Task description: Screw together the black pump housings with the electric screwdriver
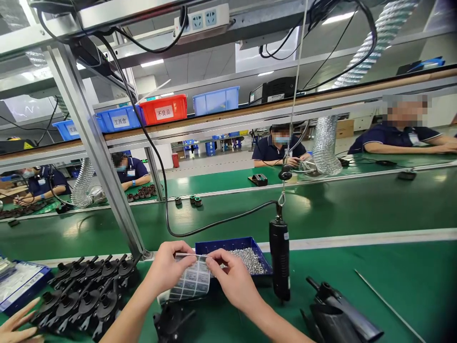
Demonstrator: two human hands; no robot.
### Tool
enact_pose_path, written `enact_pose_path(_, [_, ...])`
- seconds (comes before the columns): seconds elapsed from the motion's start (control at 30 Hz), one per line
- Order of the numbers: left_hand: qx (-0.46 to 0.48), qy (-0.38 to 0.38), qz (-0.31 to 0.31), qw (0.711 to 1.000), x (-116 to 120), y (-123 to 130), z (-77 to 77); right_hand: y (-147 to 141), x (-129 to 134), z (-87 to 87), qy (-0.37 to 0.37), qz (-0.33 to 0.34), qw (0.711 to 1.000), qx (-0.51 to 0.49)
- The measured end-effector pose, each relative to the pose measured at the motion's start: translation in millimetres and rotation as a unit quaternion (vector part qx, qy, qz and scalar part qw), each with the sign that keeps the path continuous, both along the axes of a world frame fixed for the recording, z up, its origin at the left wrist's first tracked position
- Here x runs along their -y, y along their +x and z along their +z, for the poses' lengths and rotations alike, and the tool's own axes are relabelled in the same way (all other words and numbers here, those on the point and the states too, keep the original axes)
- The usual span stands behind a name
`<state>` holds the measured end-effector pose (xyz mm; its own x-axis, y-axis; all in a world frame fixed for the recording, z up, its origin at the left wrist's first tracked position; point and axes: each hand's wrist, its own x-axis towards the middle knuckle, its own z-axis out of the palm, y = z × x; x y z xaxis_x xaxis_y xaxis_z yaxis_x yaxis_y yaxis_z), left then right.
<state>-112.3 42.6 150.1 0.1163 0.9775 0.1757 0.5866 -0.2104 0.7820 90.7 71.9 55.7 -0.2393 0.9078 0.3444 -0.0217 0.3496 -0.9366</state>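
Observation:
A roll of silvery printed labels (pixel 194 281) hangs in a curved strip between my two hands, above the green bench. My left hand (pixel 170 267) grips its upper left edge, thumb on top. With thumb and forefinger together, my right hand (pixel 233 278) pinches the upper right corner; whether a single label is peeled there I cannot tell. Just behind the hands is a blue bin (pixel 259 255) of small shiny metal pieces (pixel 250 259). A black plastic part (pixel 171 321) lies below the labels, partly hidden by them.
A black electric screwdriver (pixel 279 259) hangs right of my hands. Several black parts (pixel 85 297) stand in rows at left, beside another person's hand (pixel 19 324). Black tubular pieces (pixel 332 314) and a thin rod (pixel 389 305) lie at right. A metal post (pixel 96 143) rises left; co-workers sit opposite.

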Motion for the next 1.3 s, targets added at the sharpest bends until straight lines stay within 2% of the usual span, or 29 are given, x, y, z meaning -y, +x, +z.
enact_pose_path(0.43, [-0.006,-0.043,0.009,0.999,-2,-2,1.8,7,7,9.9,0.073,-0.035,0.996,0.04])
enact_pose_path(0.6, [-0.03,-0.052,0.015,0.998,-4,-1,1.4,13,12,17.2,0.222,-0.058,0.972,0.057])
enact_pose_path(0.67, [-0.031,-0.052,0.016,0.998,-4,-1,0.3,13,13,16.9,0.258,-0.067,0.963,0.046])
enact_pose_path(0.73, [-0.029,-0.054,0.013,0.998,-4,-1,-1.1,13,13,15.0,0.251,-0.069,0.965,0.035])
enact_pose_path(0.83, [-0.002,-0.065,-0.023,0.998,-4,-1,-3.6,12,11,12.3,0.168,-0.045,0.984,0.037])
enact_pose_path(0.93, [0.104,-0.094,-0.036,0.989,-5,-1,-6.7,12,10,13.6,0.073,-0.029,0.997,0.027])
enact_pose_path(1.0, [0.167,-0.103,-0.023,0.98,-7,-2,-9.0,12,9,16.2,0.056,-0.047,0.997,0.01])
enact_pose_path(1.1, [0.173,-0.088,-0.012,0.981,-8,-1,-12.2,13,8,18.1,0.074,-0.071,0.995,0.008])
enact_pose_path(1.23, [0.119,-0.073,-0.008,0.99,-7,3,-13.3,14,11,15.1,0.187,-0.078,0.979,0.037])
enact_pose_path(1.3, [0.092,-0.069,0.002,0.993,-6,4,-11.9,14,13,15.3,0.205,-0.074,0.976,0.016])
